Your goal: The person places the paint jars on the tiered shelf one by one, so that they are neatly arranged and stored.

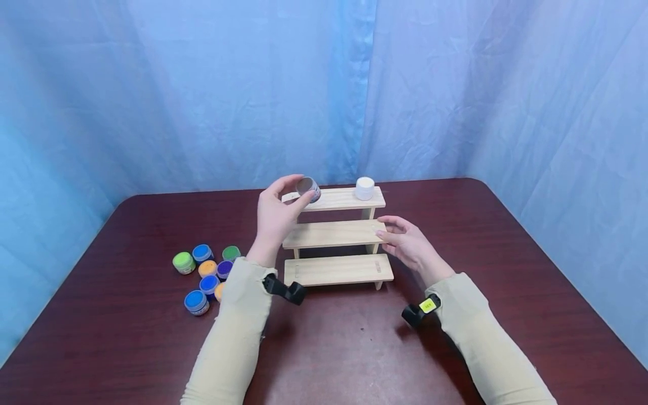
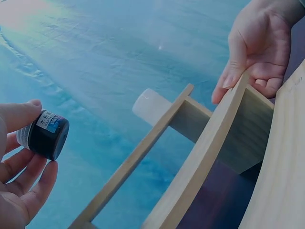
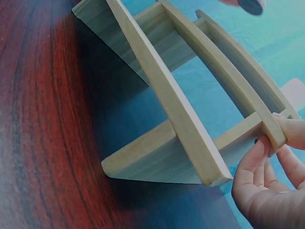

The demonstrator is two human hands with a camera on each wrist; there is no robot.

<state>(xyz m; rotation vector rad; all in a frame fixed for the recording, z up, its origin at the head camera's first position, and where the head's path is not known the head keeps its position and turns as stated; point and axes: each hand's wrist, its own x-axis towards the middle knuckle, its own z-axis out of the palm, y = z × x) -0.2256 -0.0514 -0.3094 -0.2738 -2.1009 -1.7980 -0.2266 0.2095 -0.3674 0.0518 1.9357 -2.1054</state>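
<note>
My left hand (image 1: 275, 211) pinches a small dark paint jar (image 1: 309, 189) between thumb and fingers, over the left end of the top shelf. In the left wrist view the dark jar (image 2: 49, 134) is tilted and carries a printed label; it is apart from the wood. A three-tier wooden stand (image 1: 336, 233) is in the middle of the table. At the right end of its top tier sits a white jar (image 1: 364, 188). My right hand (image 1: 409, 245) grips the right end of the middle tier, thumb above and fingers below, as the right wrist view shows.
Several paint jars with coloured lids, among them a light green jar (image 1: 184, 262) and a blue jar (image 1: 196, 302), stand left of the stand, some partly hidden by my left sleeve. A blue curtain (image 1: 243, 101) hangs behind the dark red table (image 1: 126, 253).
</note>
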